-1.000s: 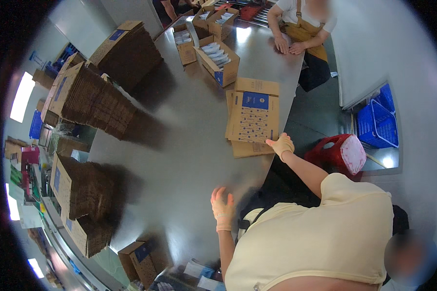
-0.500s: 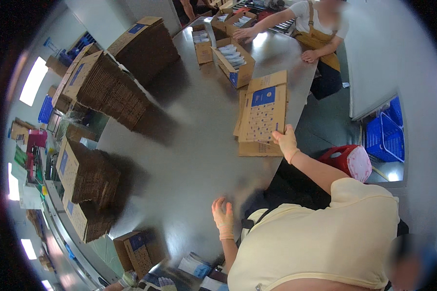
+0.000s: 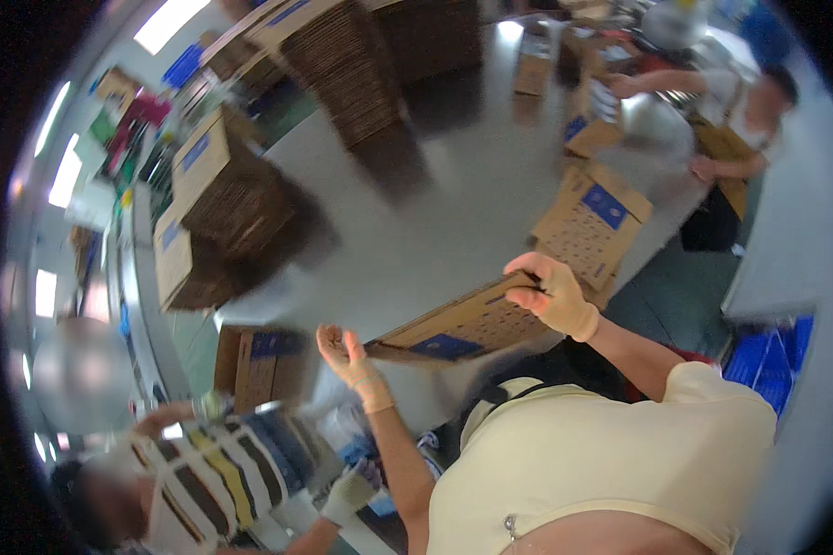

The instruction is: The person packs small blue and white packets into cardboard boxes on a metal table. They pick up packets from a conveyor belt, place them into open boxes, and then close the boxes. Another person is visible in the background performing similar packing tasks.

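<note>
Lifted off the pile since the earlier frames, one flattened carton now hangs tilted between the person's two hands, while the view itself has swung, so that everything sits at a new angle. Biggest around it is the grey metal table, its near edge just below the carton. Tall stacks of flat cartons crowd its far side and left, one tall stack beyond the bare middle and a lower stack nearer. A co-worker in a striped shirt, of whom little showed earlier, fills the lower left; another co-worker at the far right stretches an arm toward an open carton with pale contents. Near that one lies the pile of flat cartons, printed side up, just beyond the right hand. An assembled box stands at the table's left end. The right fingers are clamped on the carton's upper right corner, thumb on one side, and they seem to carry its weight. The left hand is half curled with nothing in its grasp, just beside the opposite corner; whether it touches cannot be told. With the carton off the pile, handling appears to have passed from picking up to holding it before the body.
</note>
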Action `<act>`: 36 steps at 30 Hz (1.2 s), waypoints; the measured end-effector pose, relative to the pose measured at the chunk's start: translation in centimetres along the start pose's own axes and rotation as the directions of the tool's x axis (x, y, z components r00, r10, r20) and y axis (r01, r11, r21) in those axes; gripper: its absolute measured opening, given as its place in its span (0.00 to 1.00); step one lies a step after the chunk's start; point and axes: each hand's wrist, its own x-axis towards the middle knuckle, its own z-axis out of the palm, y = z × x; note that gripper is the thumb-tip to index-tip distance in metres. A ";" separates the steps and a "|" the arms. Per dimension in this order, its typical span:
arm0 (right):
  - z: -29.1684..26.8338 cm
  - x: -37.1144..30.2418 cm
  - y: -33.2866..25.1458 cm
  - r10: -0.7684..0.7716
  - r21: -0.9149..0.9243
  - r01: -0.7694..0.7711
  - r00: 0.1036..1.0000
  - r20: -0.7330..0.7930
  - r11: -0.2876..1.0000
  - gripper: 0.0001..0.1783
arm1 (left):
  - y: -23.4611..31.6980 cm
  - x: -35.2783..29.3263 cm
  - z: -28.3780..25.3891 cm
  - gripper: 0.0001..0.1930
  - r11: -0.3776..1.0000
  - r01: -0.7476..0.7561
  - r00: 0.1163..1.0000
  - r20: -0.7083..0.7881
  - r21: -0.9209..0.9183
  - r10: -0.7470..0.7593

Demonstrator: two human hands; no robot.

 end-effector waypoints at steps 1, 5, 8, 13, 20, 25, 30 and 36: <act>0.9 -0.1 0.6 -0.025 0.066 0.024 1.000 0.017 0.998 0.16 | -1.7 -0.3 -0.9 0.31 1.000 -0.013 0.986 -0.168 0.027 0.017; 3.2 -0.9 1.7 -0.087 0.093 0.080 0.993 0.077 0.992 0.19 | -0.6 -2.1 -1.6 0.26 0.976 0.097 0.968 -0.208 -0.197 -0.138; 4.0 -0.6 2.6 -0.169 0.023 0.167 0.979 0.116 0.986 0.32 | 1.1 -3.3 -2.2 0.33 0.979 0.015 0.976 -0.212 -0.205 -0.059; 5.8 0.7 6.5 -0.332 -0.020 0.345 0.916 0.225 0.938 0.57 | 5.6 -5.0 -3.0 0.45 0.988 0.136 0.861 0.502 -0.073 -0.081; 6.6 0.7 10.4 -0.088 -0.426 0.702 0.568 0.818 0.571 0.39 | 1.2 -4.9 -5.4 0.35 0.318 -0.131 0.978 0.175 0.939 -0.114; 6.8 1.4 12.9 -0.100 -0.210 0.455 0.568 0.817 0.865 0.25 | 1.6 -9.2 0.4 0.20 0.041 -0.218 0.976 0.218 0.975 0.005; 9.6 1.8 12.9 -0.112 -0.180 0.281 0.775 0.622 0.943 0.26 | -1.4 -6.6 0.3 0.13 0.079 -0.284 0.949 0.268 0.956 0.169; 9.9 1.3 13.2 -0.068 -0.275 0.288 0.794 0.604 0.917 0.33 | -5.5 -10.3 -2.7 0.20 -0.041 -0.738 0.622 0.703 0.674 0.345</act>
